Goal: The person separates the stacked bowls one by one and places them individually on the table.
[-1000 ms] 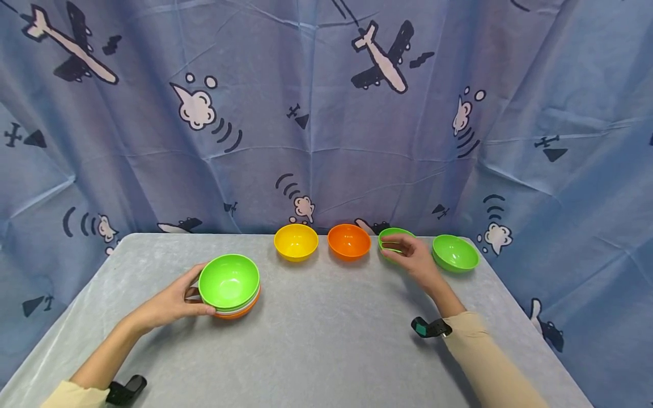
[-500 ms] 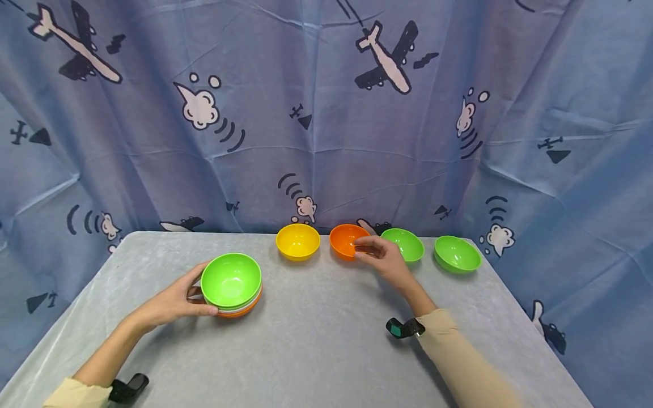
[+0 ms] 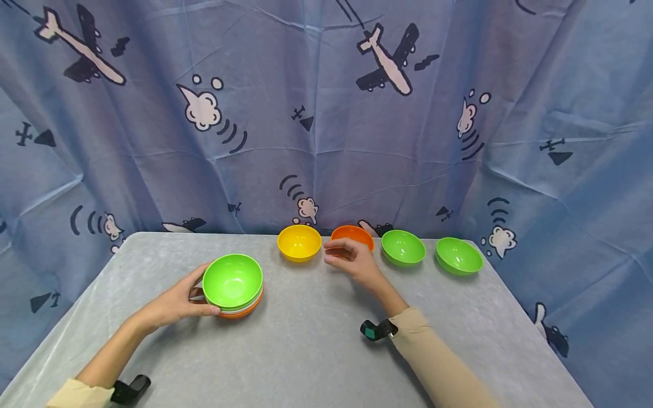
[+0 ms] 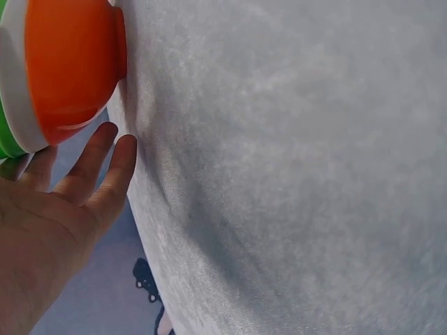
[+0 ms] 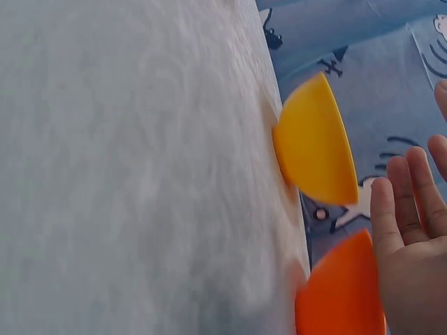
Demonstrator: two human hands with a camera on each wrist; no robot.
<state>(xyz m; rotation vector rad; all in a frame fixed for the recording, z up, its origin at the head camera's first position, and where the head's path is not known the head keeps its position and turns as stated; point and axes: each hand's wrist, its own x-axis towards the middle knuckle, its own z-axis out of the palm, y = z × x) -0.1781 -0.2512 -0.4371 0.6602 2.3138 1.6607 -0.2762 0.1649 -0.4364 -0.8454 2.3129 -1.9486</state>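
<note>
My left hand [image 3: 176,303] holds a stack of nested bowls at its left side, thumb toward the front and fingers behind. A green bowl [image 3: 232,280] tops the stack, with a white bowl [image 4: 17,98] and an orange bowl [image 4: 70,63] beneath. Two fingers of that hand stand free of the stack in the left wrist view. My right hand [image 3: 354,263] holds nothing; its fingers are extended in the right wrist view. It overlaps a single orange bowl [image 3: 352,231] in the head view, with its fingertips just right of a yellow bowl [image 3: 299,243].
Two more green bowls stand in the back row to the right, a nearer green bowl [image 3: 403,248] and an outer green bowl [image 3: 459,256]. A grey cloth-covered table [image 3: 301,345] bears everything. Behind its back edge hangs a blue curtain [image 3: 265,113] with airplane prints.
My right hand has swept left along the back row, from the inner green bowl past the orange one toward the yellow. My left hand and the stack have stayed in place.
</note>
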